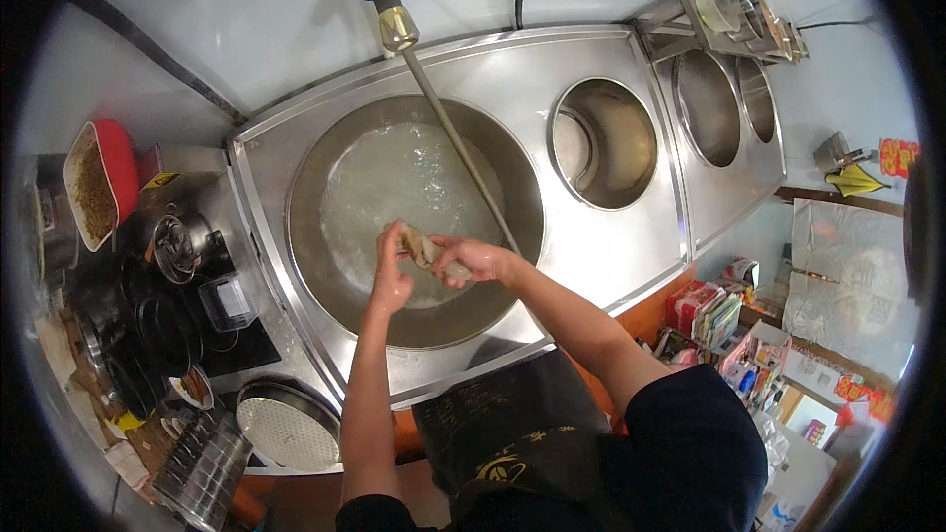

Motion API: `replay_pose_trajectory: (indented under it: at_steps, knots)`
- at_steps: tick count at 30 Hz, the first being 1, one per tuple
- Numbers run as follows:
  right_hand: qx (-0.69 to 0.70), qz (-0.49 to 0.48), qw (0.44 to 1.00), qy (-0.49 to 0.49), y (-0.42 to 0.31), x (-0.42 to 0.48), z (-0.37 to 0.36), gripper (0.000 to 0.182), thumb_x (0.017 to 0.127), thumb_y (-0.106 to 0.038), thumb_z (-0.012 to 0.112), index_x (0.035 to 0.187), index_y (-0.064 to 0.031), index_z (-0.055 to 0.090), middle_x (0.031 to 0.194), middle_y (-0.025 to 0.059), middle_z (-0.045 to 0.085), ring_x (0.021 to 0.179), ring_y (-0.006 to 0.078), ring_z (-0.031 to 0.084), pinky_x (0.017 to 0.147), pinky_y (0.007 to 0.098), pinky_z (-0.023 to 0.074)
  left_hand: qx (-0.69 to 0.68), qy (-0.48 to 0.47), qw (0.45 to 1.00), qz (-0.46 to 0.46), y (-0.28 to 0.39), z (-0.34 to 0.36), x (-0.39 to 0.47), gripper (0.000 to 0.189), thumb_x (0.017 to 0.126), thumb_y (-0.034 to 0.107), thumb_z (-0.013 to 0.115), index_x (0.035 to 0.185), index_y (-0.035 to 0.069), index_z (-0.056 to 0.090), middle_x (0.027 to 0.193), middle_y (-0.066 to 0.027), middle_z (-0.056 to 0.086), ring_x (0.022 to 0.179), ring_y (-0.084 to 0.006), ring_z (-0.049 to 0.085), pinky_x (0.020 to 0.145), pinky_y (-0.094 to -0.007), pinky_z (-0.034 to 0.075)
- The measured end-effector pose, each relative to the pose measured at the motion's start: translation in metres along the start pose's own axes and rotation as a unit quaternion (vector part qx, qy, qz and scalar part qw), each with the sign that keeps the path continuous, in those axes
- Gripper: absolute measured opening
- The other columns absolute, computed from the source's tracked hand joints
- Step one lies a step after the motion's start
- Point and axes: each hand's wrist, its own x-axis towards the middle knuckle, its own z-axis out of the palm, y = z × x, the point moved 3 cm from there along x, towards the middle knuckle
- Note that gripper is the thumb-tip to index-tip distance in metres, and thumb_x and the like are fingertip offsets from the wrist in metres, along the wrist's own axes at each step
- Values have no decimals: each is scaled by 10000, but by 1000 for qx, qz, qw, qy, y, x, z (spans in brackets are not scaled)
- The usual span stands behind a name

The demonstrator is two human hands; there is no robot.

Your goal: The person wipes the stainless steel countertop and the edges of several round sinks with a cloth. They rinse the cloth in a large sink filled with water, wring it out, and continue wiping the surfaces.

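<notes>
Both my hands are over a wide round steel basin (pixel 414 332) set into a steel counter, with cloudy, rippling water (pixel 377 177) inside. Between them is a wet, beige, crumpled cloth (pixel 420 247). My left hand (pixel 390 273) has its fingers up against the cloth's left end. My right hand (pixel 473 260) grips its right end, where a pale bulge shows under the fingers. A long metal tube (pixel 458 144) slants across the basin from a brass-coloured fitting (pixel 399 28) at the wall; its lower end passes behind my right forearm.
To the right are a smaller round steel well (pixel 606 144) and two more openings beyond it. At the left stand a red-and-white container (pixel 92 185) of brown crumbs, dark pans (pixel 166 332), a clear plastic box (pixel 228 303) and a perforated round metal tray (pixel 288 428).
</notes>
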Motion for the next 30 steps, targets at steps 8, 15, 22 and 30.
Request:
replay_pose_trajectory:
  at_steps: [8, 15, 22, 30]
  knots:
    - [-220, 116, 966, -66, -8, -2, 8, 229, 951, -224, 665, 1101, -105, 540, 721, 3, 522, 529, 85, 473, 438, 222, 325, 471, -99, 854, 197, 8, -3, 11, 569, 673, 55, 801, 1215, 140, 650, 1185, -185, 577, 1119, -363, 602, 891, -485, 496]
    - [-613, -185, 759, 118, -14, 27, 2, 412, 857, -235, 719, 1162, 1, 574, 823, 202, 685, 644, 304, 662, 556, 458, 501, 494, -101, 855, 125, -6, 0, 36, 405, 633, 165, 821, 1011, 131, 682, 902, -117, 655, 883, -327, 676, 780, -477, 529]
    - [-785, -106, 580, 192, -20, 12, 36, 476, 851, -213, 702, 1246, 12, 559, 892, 281, 700, 767, 455, 691, 665, 537, 533, 461, -312, 821, -124, -21, -1, 45, 446, 683, 162, 789, 1102, 38, 701, 971, -202, 720, 902, -365, 713, 794, -428, 566]
    - [-12, 18, 985, 169, -25, 3, 7, 337, 1014, -381, 596, 1023, -44, 608, 642, -35, 418, 459, 108, 335, 401, 233, 266, 199, -7, 978, 64, 10, -17, -17, 689, 854, 161, 729, 1469, 37, 445, 1422, -150, 510, 1285, -343, 537, 1019, -517, 478]
